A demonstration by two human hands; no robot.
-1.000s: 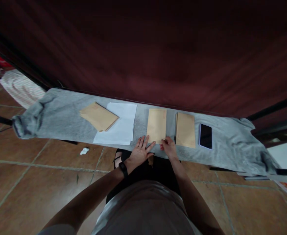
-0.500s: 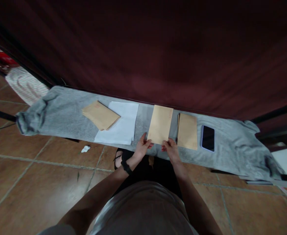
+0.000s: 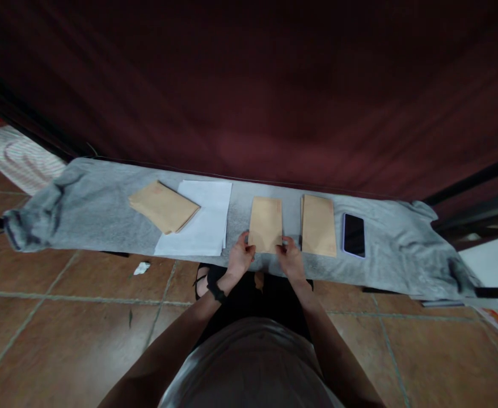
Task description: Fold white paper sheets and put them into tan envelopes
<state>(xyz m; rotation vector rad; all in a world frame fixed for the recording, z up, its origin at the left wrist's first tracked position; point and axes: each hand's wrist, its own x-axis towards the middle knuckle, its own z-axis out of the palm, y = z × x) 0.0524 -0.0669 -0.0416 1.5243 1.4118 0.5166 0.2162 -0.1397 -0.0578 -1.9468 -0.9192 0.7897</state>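
A brown paper envelope with small reddish print at its upper right lies in front of me, its short side towards my body. My left hand pinches its lower left corner between thumb and fingers. At the lower right corner, my right hand grips the edge in the same way. Just right of it is a small stack of brown envelopes. Farther left, a fanned pile of brown envelopes rests partly on sheets of white paper.
A grey cloth covers the narrow bench under everything. The phone lies right of the envelope stack. Behind the bench hangs a dark red curtain. Crumpled white tissue is on the tiled floor.
The envelope between my hands has come down flatter and now looks shorter and more upright in view. Both hands still hold its near corners. The camera view has shifted slightly.
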